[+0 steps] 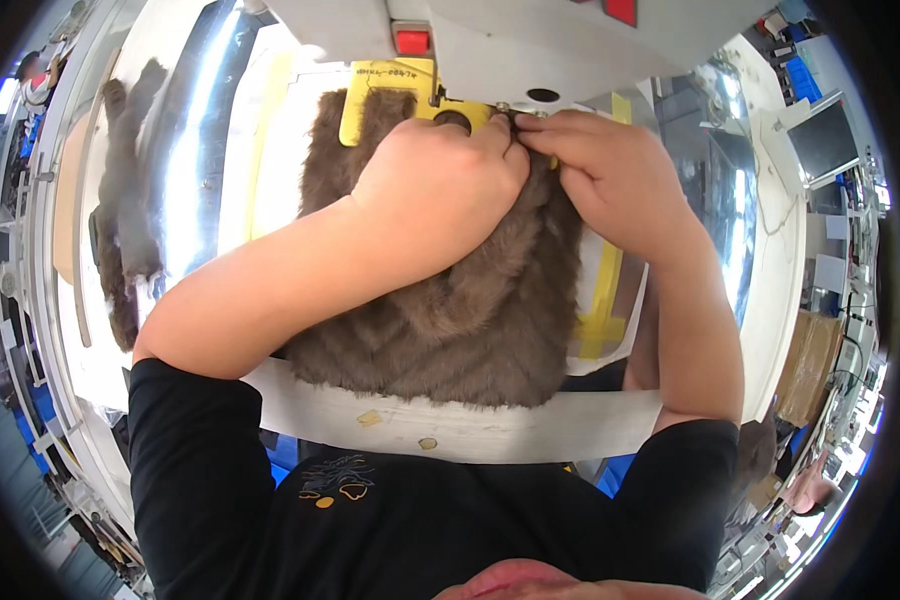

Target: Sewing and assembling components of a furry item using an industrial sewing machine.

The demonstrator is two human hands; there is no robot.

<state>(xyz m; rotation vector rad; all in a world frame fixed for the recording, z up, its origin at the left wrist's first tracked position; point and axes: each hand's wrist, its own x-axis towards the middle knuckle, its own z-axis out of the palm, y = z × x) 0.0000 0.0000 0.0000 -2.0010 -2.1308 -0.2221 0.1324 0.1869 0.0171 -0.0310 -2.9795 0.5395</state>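
A brown fur piece (460, 340) lies spread in front of me, its far end under the head of a white sewing machine (530, 45). My left hand (440, 185) is closed on the fur, knuckles up, with its fingertips at the machine's working point. Close beside it, my right hand (615, 165) pinches the fur's far edge between thumb and fingers. The fingertips of both hands almost meet there, and what lies between them is partly hidden. A yellow flat plate (353, 115) sits under the machine, touching the fur on the left.
Long brown fur strips (130, 180) lie on the table at the left. A white board edge (490, 428) runs between the fur and my body. Yellow tape (600, 310) marks the surface at right. Beyond it stand a cardboard box (808, 370) and a dark screen (820, 140).
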